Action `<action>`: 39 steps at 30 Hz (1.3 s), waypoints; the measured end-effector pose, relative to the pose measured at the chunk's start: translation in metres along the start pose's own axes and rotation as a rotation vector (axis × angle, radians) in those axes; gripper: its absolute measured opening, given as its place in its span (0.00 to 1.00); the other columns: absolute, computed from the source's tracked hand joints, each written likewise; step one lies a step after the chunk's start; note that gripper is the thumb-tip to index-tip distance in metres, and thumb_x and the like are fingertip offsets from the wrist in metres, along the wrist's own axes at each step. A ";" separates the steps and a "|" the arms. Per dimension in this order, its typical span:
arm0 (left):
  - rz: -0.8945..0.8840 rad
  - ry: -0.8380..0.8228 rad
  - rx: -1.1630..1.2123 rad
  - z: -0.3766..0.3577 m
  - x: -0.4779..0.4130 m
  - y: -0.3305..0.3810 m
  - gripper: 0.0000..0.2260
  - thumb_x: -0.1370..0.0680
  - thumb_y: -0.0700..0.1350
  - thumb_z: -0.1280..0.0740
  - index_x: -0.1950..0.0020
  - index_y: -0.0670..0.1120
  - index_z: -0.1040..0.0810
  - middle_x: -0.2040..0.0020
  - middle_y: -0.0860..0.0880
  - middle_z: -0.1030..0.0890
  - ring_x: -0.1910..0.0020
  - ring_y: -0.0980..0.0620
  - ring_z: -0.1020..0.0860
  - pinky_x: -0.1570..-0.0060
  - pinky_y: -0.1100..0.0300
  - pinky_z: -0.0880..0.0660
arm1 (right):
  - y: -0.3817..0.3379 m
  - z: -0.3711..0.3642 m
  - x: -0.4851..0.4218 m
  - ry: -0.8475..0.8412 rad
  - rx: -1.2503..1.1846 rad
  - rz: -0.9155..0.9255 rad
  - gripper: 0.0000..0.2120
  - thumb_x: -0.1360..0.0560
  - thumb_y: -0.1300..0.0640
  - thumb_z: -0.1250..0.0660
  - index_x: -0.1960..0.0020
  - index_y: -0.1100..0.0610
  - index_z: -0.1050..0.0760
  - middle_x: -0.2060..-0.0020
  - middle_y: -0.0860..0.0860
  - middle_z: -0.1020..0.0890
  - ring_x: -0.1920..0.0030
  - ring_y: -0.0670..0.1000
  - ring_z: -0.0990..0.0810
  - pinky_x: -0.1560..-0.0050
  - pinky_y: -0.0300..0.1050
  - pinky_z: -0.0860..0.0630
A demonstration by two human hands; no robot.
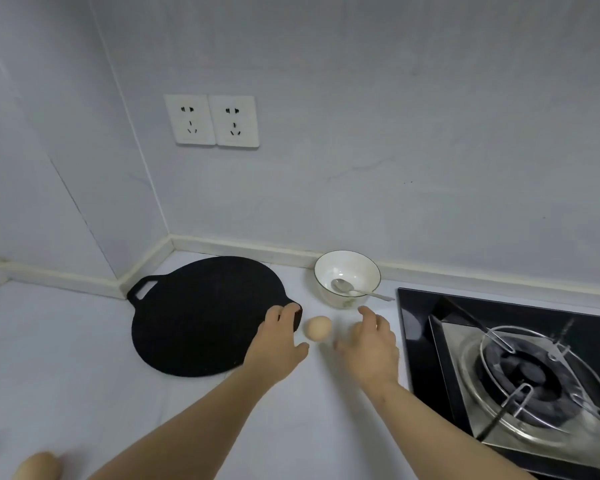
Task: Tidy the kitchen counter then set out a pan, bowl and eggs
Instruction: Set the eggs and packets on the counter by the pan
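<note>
- The egg (318,327) lies loose on the bare counter (84,358), between the two hands, just beside the pan's near handle and in front of the bowl (347,277). Nothing chocks it, so a nudge from either hand can likely send it rolling toward the stove (499,358) or the counter's front edge.
- The left hand (278,344) rests its fingertips on the right-hand handle of the flat black pan (201,317); its grip is loosely curled, not clamped. If it slides the pan rightward, the rim may knock the egg.
- The right hand (369,344) hovers with fingers spread, holding nothing that shows, though its palm side is hidden. A quick sweep forward could catch the spoon (357,289) handle overhanging the bowl's rim and tip it out.
- A blurred tan, rounded thing (39,465) sits at the lower left corner; what it is cannot be told.
</note>
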State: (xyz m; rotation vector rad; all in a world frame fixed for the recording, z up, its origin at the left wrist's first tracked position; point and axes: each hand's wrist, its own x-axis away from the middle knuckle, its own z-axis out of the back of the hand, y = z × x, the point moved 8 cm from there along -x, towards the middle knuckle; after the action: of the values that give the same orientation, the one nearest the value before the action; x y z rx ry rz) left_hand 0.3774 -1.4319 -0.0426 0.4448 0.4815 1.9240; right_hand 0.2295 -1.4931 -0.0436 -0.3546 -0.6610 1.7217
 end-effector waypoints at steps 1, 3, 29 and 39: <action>0.011 0.018 0.013 0.009 0.007 -0.006 0.27 0.24 0.47 0.35 0.27 0.49 0.41 0.32 0.49 0.37 0.39 0.49 0.30 0.40 0.59 0.30 | -0.012 -0.001 0.005 -0.001 -0.006 0.041 0.33 0.26 0.50 0.34 0.26 0.52 0.44 0.30 0.53 0.37 0.31 0.55 0.36 0.35 0.46 0.37; 0.046 0.050 0.040 0.023 0.016 -0.017 0.26 0.23 0.47 0.35 0.28 0.49 0.40 0.32 0.49 0.37 0.40 0.49 0.29 0.40 0.59 0.29 | -0.031 -0.007 0.012 -0.029 -0.047 0.104 0.30 0.26 0.51 0.35 0.28 0.53 0.41 0.31 0.53 0.34 0.33 0.55 0.34 0.37 0.45 0.34; 0.680 0.454 -0.175 0.173 0.246 -0.315 0.20 0.22 0.44 0.40 0.31 0.52 0.34 0.28 0.49 0.37 0.32 0.45 0.37 0.37 0.57 0.35 | -0.257 -0.258 0.200 -0.785 0.116 0.607 0.24 0.25 0.53 0.38 0.30 0.49 0.36 0.33 0.50 0.32 0.36 0.51 0.30 0.39 0.44 0.30; 0.704 0.219 -0.041 0.141 0.224 -0.350 0.29 0.24 0.45 0.39 0.26 0.54 0.46 0.26 0.47 0.45 0.32 0.41 0.37 0.37 0.51 0.34 | -0.257 -0.283 0.203 -0.759 0.226 0.580 0.21 0.28 0.54 0.35 0.35 0.51 0.34 0.38 0.51 0.33 0.43 0.54 0.25 0.42 0.48 0.26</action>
State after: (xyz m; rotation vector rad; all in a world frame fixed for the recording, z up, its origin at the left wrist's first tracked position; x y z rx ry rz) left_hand 0.6354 -1.0793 -0.0847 0.4096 0.4593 2.6767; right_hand 0.5386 -1.1937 -0.0913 0.3312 -0.9441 2.4880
